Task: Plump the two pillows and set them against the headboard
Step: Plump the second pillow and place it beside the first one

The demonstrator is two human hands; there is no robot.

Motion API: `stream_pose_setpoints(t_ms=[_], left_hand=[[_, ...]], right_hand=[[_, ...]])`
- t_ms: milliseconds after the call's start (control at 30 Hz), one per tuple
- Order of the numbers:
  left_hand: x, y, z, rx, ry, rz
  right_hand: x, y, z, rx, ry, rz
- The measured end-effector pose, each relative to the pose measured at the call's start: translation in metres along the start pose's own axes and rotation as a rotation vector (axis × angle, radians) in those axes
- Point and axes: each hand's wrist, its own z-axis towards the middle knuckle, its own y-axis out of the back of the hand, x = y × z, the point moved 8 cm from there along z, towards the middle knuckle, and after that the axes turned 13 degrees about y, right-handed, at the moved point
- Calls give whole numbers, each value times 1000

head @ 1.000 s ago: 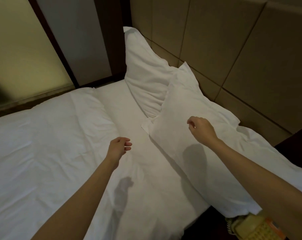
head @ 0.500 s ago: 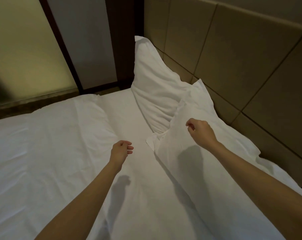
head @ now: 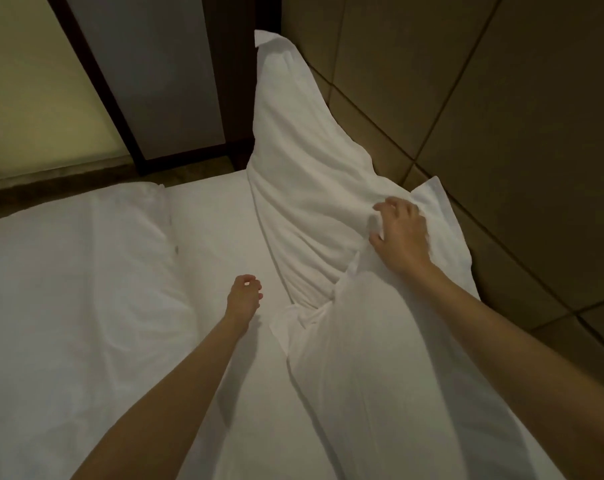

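Head view
Far pillow: leans on headboard, creased.
Near pillow: overlaps far pillow's lower end, also against headboard.
Right hand: fingers spread, pressing where pillows meet; holds nothing.
Left hand: loosely curled, empty, above sheet.
Duvet: left.

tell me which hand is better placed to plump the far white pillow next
Right. The right hand already rests spread on the far white pillow where it meets the near white pillow. The left hand hovers loosely curled over the white bed sheet, apart from both.
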Motion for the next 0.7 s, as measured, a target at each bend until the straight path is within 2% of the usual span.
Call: stream_pose_setpoints(t_ms=[233,400,467,567,700], left_hand=[[31,-70,83,137,216,-31],[50,-111,106,338,332,-176],[56,-116,112,312,364,-222],[55,-109,124,185,337,-101],[40,-103,127,126,291,27]], right_hand=[[-27,-39,9,96,-20,-249],[-33,-41,23,132,-124,-252],[-35,-40,32,140,-156,-257],[-37,-39,43,200,-148,-279],[-32,-37,65,299,-19,-397]])
